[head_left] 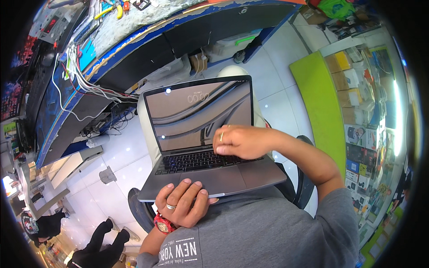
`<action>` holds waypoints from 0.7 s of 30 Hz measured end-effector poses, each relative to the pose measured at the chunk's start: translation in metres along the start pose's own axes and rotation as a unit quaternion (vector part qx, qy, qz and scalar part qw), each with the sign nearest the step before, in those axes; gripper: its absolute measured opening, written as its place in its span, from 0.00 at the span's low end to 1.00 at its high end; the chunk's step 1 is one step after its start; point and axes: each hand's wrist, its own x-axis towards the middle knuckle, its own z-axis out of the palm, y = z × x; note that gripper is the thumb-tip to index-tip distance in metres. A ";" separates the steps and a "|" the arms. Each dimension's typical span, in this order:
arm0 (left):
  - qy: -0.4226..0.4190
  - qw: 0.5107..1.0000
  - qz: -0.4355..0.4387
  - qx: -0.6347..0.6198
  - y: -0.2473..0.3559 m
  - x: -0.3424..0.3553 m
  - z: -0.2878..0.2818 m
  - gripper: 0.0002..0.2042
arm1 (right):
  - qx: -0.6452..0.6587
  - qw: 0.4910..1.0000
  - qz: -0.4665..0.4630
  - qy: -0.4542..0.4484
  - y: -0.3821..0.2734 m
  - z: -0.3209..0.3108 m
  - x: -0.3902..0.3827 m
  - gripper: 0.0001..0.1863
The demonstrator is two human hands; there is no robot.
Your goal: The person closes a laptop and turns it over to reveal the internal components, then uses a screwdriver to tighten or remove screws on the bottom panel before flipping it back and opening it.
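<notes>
A grey laptop (pixel 221 178) rests open across my lap, its screen lit with a wavy lock-screen picture and a clock. My left hand (pixel 185 203), wearing a ring and a red wristwatch (pixel 164 224), grips the laptop's front edge, fingers over the top beside the trackpad. Above the right part of the black keyboard (pixel 192 161) is my right hand (pixel 239 142), its fingers curled in close to the lower edge of the screen. A gold-coloured ring shows on it. What lies under its fingertips, if anything, is hidden.
A worn blue-edged workbench (pixel 129 38) with pliers (pixel 119 11) and loose cables (pixel 78 73) stands ahead to the left. A green-topped counter (pixel 315 85) and a display case (pixel 364 125) of boxed goods line the right. Another person's dark-clothed legs (pixel 98 245) show at lower left.
</notes>
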 end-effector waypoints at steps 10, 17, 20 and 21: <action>-0.023 0.999 -0.023 -0.002 -0.009 0.019 0.003 0.09 | -0.059 0.917 0.098 0.382 -0.028 -0.053 -0.069 0.14; -0.011 0.999 -0.030 0.000 -0.028 0.050 0.015 0.10 | -0.159 0.903 -0.029 0.397 -0.086 -0.014 -0.101 0.15; -0.018 0.999 -0.029 -0.025 -0.042 0.070 0.022 0.10 | -0.307 0.867 -0.064 0.387 -0.094 -0.001 -0.085 0.18; -0.025 0.999 -0.031 -0.033 -0.046 0.079 0.024 0.10 | -0.348 0.850 -0.058 0.391 -0.089 0.000 -0.079 0.18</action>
